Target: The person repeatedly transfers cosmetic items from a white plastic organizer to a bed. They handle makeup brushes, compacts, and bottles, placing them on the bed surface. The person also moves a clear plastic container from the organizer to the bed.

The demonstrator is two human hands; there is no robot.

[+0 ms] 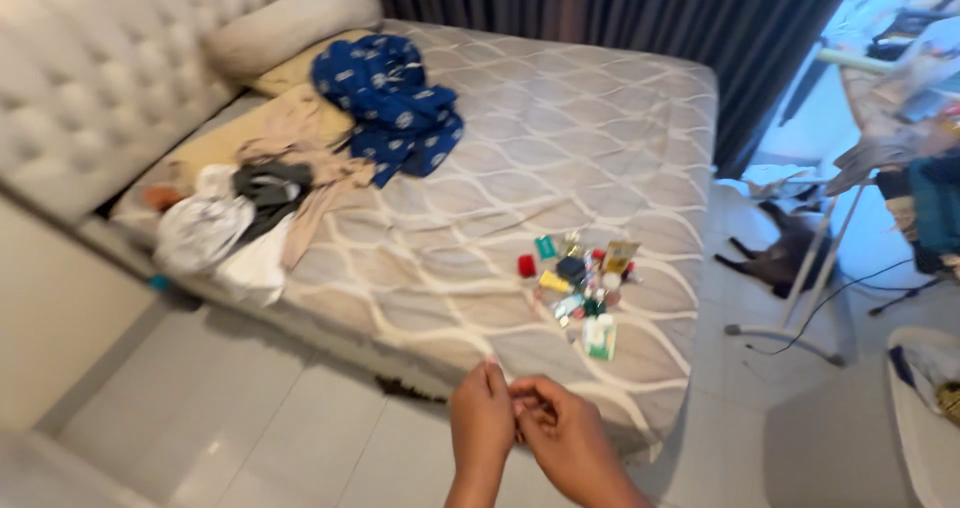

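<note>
Two bare hands meet at the bottom of the view, the left hand and the right hand touching, fingers curled in toward each other just off the foot corner of the bed. Whether they pinch something small between them cannot be told; the fingertips are blurred and nothing shows in the grip.

Nearest to the hands lies a loose cluster of small toiletry bottles, tubes and pots, red, teal, yellow and white, spread flat on the grey quilted mattress with white wavy lines. It sits up the bed from the hands, near but clearly apart, with a white-and-green packet as its closest piece. Laid out singly like that, each piece can be seen and reached from the bed's edge.

Farther off, toward the tufted cream headboard, a crumpled blue patterned cloth and a heap of beige, dark and white garments lie bunched. Right of the bed, a dark animal lies stretched on the pale tiled floor.
</note>
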